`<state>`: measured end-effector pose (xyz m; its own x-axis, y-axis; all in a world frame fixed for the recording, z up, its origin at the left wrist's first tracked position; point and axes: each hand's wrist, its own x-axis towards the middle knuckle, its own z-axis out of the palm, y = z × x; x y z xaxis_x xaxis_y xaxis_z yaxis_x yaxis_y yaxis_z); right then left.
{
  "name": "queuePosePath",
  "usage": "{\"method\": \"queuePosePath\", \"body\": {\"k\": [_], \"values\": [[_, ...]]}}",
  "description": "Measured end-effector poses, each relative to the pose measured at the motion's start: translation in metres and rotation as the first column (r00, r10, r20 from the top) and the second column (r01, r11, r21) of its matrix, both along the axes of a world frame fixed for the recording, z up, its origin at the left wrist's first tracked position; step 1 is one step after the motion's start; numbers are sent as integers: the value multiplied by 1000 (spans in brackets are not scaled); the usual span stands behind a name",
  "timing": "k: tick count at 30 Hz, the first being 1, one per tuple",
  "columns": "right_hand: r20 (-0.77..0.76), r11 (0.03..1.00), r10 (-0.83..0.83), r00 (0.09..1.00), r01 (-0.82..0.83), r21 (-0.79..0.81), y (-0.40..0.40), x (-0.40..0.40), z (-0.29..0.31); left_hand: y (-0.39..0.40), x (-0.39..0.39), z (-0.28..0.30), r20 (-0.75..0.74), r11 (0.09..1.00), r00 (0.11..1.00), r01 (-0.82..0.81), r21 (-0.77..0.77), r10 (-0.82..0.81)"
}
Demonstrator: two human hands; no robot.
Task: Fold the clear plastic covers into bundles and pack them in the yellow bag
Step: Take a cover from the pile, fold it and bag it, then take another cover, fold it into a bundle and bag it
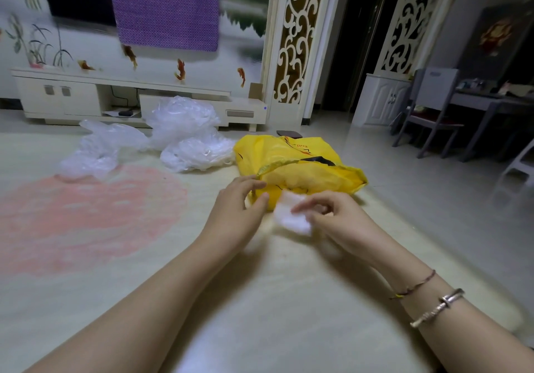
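— Plastic, white and folded small: the bundle [291, 212] sits pinched in the curled fingers of the right hand [332, 219], just before the yellow bag [294, 164].
— And the left hand [238, 208]?
— Fingers curled on the bag's mouth edge. Loose clear covers [185, 133] lie left of the bag.

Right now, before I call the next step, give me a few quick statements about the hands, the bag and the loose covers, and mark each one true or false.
1. The right hand pinches a small folded plastic bundle just in front of the yellow bag. True.
2. The left hand holds the edge of the bag's opening. True.
3. The yellow bag stands upright. False: it lies on its side on the floor.
4. All covers are already packed. False: a heap of loose clear covers lies left of the bag.
5. Bracelets are on the left wrist. False: they are on the right wrist.
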<state>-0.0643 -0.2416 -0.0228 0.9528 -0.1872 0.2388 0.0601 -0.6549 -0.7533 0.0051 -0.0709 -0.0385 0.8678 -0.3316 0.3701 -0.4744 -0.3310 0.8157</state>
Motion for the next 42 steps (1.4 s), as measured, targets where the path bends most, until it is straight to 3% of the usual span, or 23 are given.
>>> {"method": "queuePosePath", "body": {"k": [4, 9, 12, 14, 16, 18, 22, 25, 28, 31, 35, 38, 42], "values": [[157, 995, -94, 983, 87, 52, 2, 27, 7, 1, 2, 0, 27, 992, 999, -21, -127, 24], [-77, 999, 11, 997, -13, -37, 28, 67, 5, 1, 4, 1, -97, 956, 995, -1, -294, -29], [-397, 923, -136, 908, -30, -384, 47, 84, 13, 2, 1, 6, -199, 929, 979, -33, -368, -44], [-490, 831, -247, 836, -77, -551, 59, 92, 21, 3, 2, 8, -264, 917, 962, -48, -395, -63], [-510, 753, -260, 820, -159, -639, 67, 97, 25, 6, 5, 8, -294, 914, 952, -40, -404, -88], [-489, 762, -232, 841, -156, -629, 68, 92, 27, 9, 10, 7, -302, 919, 949, -39, -392, -89], [-338, 903, -62, 939, -92, -420, 44, 69, 14, 13, 13, 7, -305, 915, 947, -37, -401, -96], [-273, 872, 24, 962, -153, -464, 25, 43, 7, 18, 13, 10, -320, 904, 944, -70, -421, -76], [-72, 869, 84, 994, -108, -483, 24, 21, 14, 30, 20, 16, -357, 889, 934, -161, -430, -4], [73, 921, 90, 993, -55, -386, 33, 13, 29, 49, 31, 25, -413, 861, 909, -253, -442, 55], [95, 963, 41, 995, -14, -268, 62, 27, 47, 80, 47, 34, -554, 848, 831, -325, -419, 45], [141, 984, 9, 990, 16, -176, 91, 48, 57, 102, 58, 35, -568, 849, 815, -376, -370, 113], [169, 970, 27, 985, 15, -243, 132, 90, 59, 122, 70, 33, -556, 823, 808, -443, -355, 196]]}}
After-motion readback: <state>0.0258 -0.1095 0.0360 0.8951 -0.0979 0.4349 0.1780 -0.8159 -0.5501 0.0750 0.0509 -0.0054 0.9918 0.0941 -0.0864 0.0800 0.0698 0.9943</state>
